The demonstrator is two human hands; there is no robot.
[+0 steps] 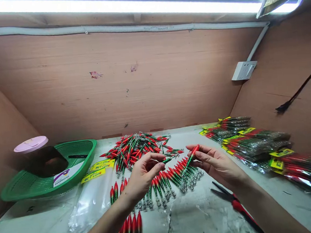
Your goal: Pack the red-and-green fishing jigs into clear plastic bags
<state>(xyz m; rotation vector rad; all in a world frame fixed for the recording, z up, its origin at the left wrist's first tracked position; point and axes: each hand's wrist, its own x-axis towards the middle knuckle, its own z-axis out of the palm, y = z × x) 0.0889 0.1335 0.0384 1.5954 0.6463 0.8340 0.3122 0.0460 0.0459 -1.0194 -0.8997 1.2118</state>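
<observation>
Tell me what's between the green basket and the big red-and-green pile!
In the head view, clear bags with yellow labels lie between the green basket and the red-and-green pile.

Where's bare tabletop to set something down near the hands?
Best patch: tabletop between the lure row and scissors, with a few dark marks. A smaller one lies beyond the right hand, between the lure heap and packed lures. Crowded: beneath the left hand, and leftward around the plastic sleeves and green basket.
</observation>
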